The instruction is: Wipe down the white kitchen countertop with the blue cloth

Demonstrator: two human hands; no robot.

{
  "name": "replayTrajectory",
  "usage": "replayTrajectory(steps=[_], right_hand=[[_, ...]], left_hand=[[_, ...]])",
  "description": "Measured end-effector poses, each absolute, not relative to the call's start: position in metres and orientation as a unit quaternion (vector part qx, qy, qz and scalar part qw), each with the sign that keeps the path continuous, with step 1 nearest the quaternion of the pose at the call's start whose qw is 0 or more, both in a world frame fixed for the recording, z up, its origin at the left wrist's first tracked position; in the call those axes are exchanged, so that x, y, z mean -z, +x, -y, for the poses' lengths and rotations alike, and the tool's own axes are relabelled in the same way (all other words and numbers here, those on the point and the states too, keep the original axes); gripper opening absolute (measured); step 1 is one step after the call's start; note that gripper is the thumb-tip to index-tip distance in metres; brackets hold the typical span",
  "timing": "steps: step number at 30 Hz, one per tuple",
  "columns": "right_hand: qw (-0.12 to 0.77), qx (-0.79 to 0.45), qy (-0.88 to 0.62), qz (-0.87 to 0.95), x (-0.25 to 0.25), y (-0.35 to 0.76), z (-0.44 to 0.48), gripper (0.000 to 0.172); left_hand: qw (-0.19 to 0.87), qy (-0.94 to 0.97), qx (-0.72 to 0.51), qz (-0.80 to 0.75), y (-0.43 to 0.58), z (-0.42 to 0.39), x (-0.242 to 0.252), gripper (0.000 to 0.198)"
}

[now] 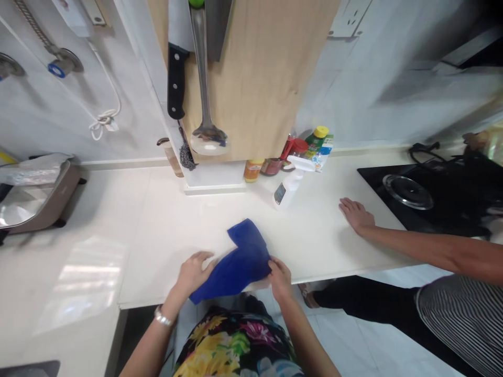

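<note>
A blue cloth (pixel 243 262) lies partly folded at the counter's front edge, its lower left part hanging toward the edge and its top corner turned over. My right hand (pixel 280 275) pinches the cloth's right side between thumb and fingers. On the other side, my left hand (pixel 195 271) is beside the cloth with its thumb apart from its curved fingers; whether the thumb touches the fabric I cannot tell. Behind the cloth stands a white spray bottle (pixel 290 186).
Another person's hand (pixel 356 213) rests flat on the counter (pixel 314 246) near the black cooktop (pixel 451 193). Several bottles and jars (pixel 271 166) stand by the wall. A wooden board (pixel 251 78) with a hanging ladle (pixel 204 94) and knife (pixel 176 78) juts overhead. An electric pan (pixel 65 196) sits left.
</note>
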State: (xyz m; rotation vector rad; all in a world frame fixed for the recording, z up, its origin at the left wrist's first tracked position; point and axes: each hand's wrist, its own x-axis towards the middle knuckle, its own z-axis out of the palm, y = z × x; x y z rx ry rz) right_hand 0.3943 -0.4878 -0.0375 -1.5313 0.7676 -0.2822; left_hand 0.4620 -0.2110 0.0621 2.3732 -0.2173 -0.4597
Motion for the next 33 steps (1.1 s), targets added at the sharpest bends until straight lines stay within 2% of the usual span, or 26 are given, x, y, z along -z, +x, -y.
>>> replayTrajectory(steps=[5,7,13,15,19,24,30,33], right_hand=[[0.631,0.102,-0.705,-0.308,0.024,0.400,0.487,0.036],[0.634,0.096,-0.711,-0.290,0.013,0.400,0.490,0.038],[0.722,0.162,-0.597,-0.311,-0.042,0.402,0.504,0.047],[0.732,0.157,-0.592,-0.299,-0.062,0.407,0.504,0.049],[0.714,0.166,-0.620,-0.280,-0.092,0.423,0.498,0.052],[0.664,0.218,-0.675,-0.237,-0.119,0.462,0.500,0.056],[0.652,0.301,-0.671,-0.185,-0.159,0.510,0.496,0.057],[0.613,0.317,-0.706,-0.159,-0.158,0.503,0.490,0.053]], left_hand=[[0.413,0.891,0.164,0.094,0.480,0.301,-0.032,0.030],[0.454,0.868,0.184,0.081,0.480,0.318,-0.030,0.029],[0.623,0.716,0.314,0.020,0.479,0.293,-0.064,0.057],[0.670,0.669,0.320,-0.008,0.479,0.284,-0.077,0.059],[0.747,0.614,0.249,-0.058,0.482,0.282,-0.095,0.059],[0.814,0.567,0.084,-0.093,0.511,0.275,-0.117,0.066],[0.811,0.578,-0.040,-0.081,0.556,0.247,-0.155,0.060],[0.784,0.613,-0.060,-0.079,0.550,0.231,-0.153,0.059]])
